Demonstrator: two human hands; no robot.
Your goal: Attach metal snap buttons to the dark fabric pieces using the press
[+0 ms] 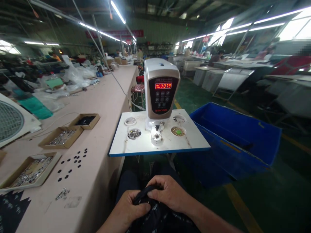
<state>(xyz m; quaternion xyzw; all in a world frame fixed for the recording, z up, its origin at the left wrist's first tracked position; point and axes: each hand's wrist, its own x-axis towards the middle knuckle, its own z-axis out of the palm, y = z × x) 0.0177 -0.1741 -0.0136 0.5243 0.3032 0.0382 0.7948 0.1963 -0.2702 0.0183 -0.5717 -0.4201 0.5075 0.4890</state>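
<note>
A person's left hand (133, 206) and right hand (168, 193) pinch a bunched black printed cloth (155, 216) over the lap (128, 182), just in front of a white machine (161, 69) whose red display (163, 85) reads 000079. Small parts (134, 133) sit in round wells (130, 121) in the machine's white board (155, 149); on the long tabletop (102, 103) to the left lie cardboard boxes (51, 170) of tiny pieces (62, 137) and a scatter of black discs (79, 166), while a blue bin (233, 121) stands on the green floor (187, 90) to the right

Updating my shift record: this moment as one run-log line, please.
left hand: gripping black printed fabric | right hand: pinching same fabric | fastener press: ahead, display 000079
</note>
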